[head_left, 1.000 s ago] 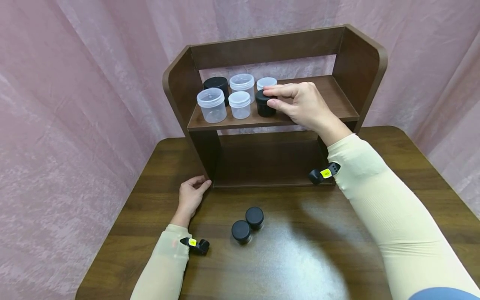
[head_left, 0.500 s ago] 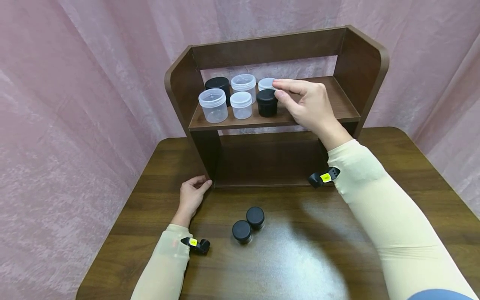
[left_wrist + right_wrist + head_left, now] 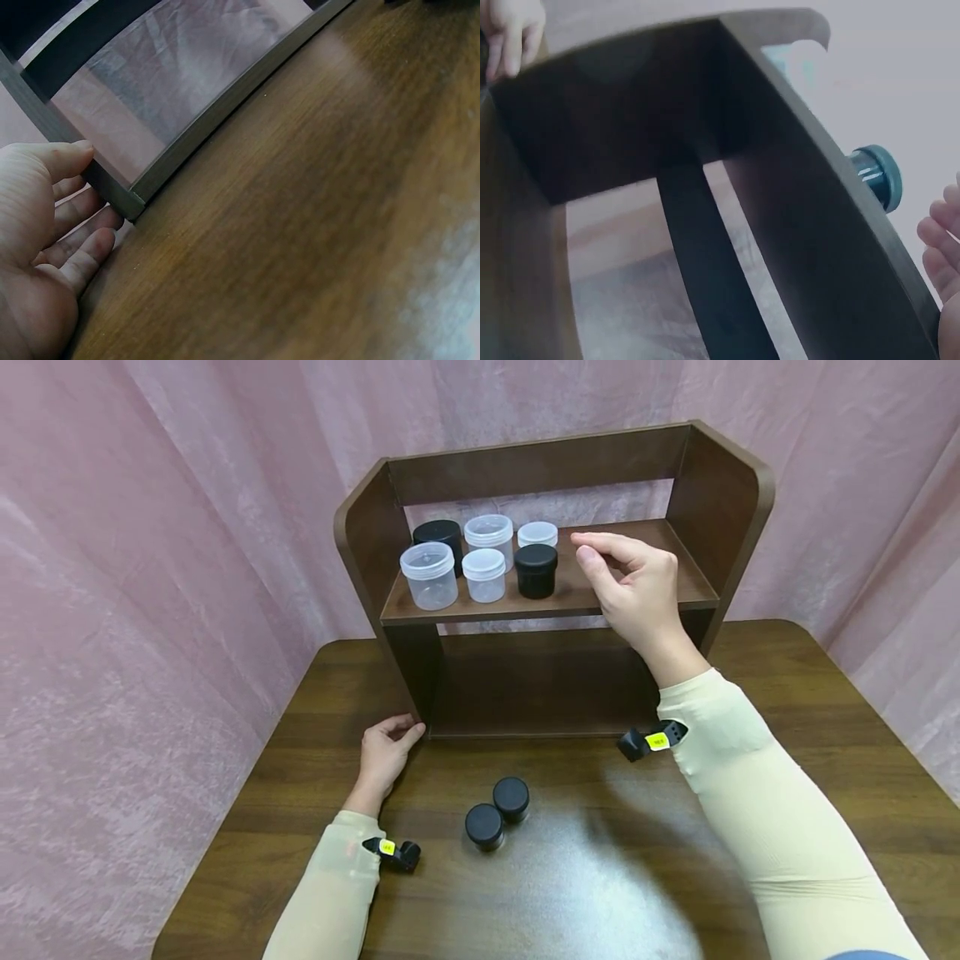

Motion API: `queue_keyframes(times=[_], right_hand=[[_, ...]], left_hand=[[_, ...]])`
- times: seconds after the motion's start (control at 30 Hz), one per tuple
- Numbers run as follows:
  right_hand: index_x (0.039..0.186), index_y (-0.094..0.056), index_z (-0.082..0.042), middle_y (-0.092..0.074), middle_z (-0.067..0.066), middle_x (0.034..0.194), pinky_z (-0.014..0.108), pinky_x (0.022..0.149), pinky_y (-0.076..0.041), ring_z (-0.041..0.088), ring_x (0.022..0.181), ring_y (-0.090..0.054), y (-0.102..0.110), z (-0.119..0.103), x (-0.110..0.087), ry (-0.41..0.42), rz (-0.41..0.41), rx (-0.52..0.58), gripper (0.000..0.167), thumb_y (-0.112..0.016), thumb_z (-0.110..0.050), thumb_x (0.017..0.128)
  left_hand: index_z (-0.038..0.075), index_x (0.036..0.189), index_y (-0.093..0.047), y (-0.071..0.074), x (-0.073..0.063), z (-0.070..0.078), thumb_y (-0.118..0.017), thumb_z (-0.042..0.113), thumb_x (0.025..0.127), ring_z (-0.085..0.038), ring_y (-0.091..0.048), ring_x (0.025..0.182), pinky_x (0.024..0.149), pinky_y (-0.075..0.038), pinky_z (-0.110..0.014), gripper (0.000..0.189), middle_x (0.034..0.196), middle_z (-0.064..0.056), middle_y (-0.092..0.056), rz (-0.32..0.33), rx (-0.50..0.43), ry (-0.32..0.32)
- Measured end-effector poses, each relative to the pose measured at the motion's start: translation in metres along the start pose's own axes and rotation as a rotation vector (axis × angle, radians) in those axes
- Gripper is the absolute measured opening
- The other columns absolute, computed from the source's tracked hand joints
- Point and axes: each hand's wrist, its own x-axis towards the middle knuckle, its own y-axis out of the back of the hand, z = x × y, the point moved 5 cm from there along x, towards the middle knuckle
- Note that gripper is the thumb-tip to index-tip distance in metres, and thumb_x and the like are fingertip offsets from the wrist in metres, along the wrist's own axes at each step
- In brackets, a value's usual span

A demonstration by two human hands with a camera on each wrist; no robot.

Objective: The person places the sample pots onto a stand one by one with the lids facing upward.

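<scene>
My right hand [image 3: 641,589] is beside the upper shelf's jars, fingers loosely bent and holding nothing. Just left of its fingertips, apart from them, a small black jar [image 3: 536,572] stands upright at the front of the shelf [image 3: 660,556]. Its dark lid [image 3: 885,178] sticks out past the board in the right wrist view. A small clear jar with a white lid [image 3: 537,533] is behind it. My left hand [image 3: 384,756] rests at the shelf unit's lower left front corner, its thumb and fingertips against the side panel [image 3: 112,191].
Farther left on the shelf are two larger clear jars [image 3: 431,581], a small white-lidded jar [image 3: 484,578] and a large black-lidded jar [image 3: 438,533]. Two black-lidded jars [image 3: 483,827] stand close together on the wooden table [image 3: 570,893]. A pink curtain [image 3: 187,568] hangs behind.
My right hand has let go of the small black jar and drawn away to the right and slightly down. The jar stays on the shelf. My left hand keeps its place.
</scene>
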Motion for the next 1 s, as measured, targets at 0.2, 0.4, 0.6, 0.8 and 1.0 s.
queue_keyframes(times=[0.2,0.4,0.6,0.8,1.0], right_hand=[[0.102,-0.069,0.011,-0.069,0.022,0.100,0.020,0.077,-0.050,0.013,0.090,-0.067,0.012,0.013,-0.029,0.021,0.021,0.172,0.017,-0.060,0.010,0.088],[0.101,-0.070,0.011,-0.071,0.016,0.097,0.023,0.079,-0.052,0.018,0.088,-0.068,0.019,0.033,-0.056,0.002,-0.016,0.279,0.018,-0.061,0.015,0.086],[0.097,-0.070,0.011,-0.071,0.018,0.094,0.022,0.077,-0.052,0.016,0.088,-0.069,0.013,0.024,-0.073,-0.013,-0.181,0.263,0.018,-0.063,0.017,0.082],[0.100,-0.071,0.006,-0.071,0.017,0.099,0.020,0.077,-0.050,0.017,0.093,-0.066,-0.003,0.023,-0.093,-0.049,-0.417,0.113,0.020,-0.068,0.012,0.081],[0.109,-0.073,-0.014,-0.070,-0.003,0.110,0.026,0.088,-0.048,0.013,0.105,-0.063,-0.026,0.063,-0.127,-0.077,-0.639,0.069,0.024,-0.075,-0.012,0.085]], left_hand=[[0.003,0.107,-0.071,-0.002,-0.003,-0.003,-0.075,0.026,0.085,-0.020,-0.061,0.092,0.075,-0.048,-0.024,0.032,0.105,-0.010,-0.069,-0.018,0.028,0.012],[0.003,0.106,-0.071,-0.001,-0.002,-0.002,-0.076,0.026,0.085,-0.020,-0.061,0.091,0.074,-0.048,-0.024,0.031,0.104,-0.011,-0.069,-0.001,0.018,0.000],[0.002,0.107,-0.071,-0.001,-0.001,0.000,-0.076,0.026,0.085,-0.020,-0.061,0.091,0.074,-0.048,-0.023,0.032,0.104,-0.011,-0.069,-0.001,0.009,-0.001],[0.003,0.107,-0.071,-0.001,0.001,0.002,-0.076,0.027,0.084,-0.021,-0.061,0.092,0.074,-0.048,-0.023,0.034,0.105,-0.011,-0.069,-0.005,0.018,0.001],[0.001,0.108,-0.070,0.000,0.000,0.002,-0.076,0.027,0.085,-0.024,-0.060,0.094,0.073,-0.046,-0.020,0.035,0.107,-0.014,-0.068,-0.003,0.005,0.006]])
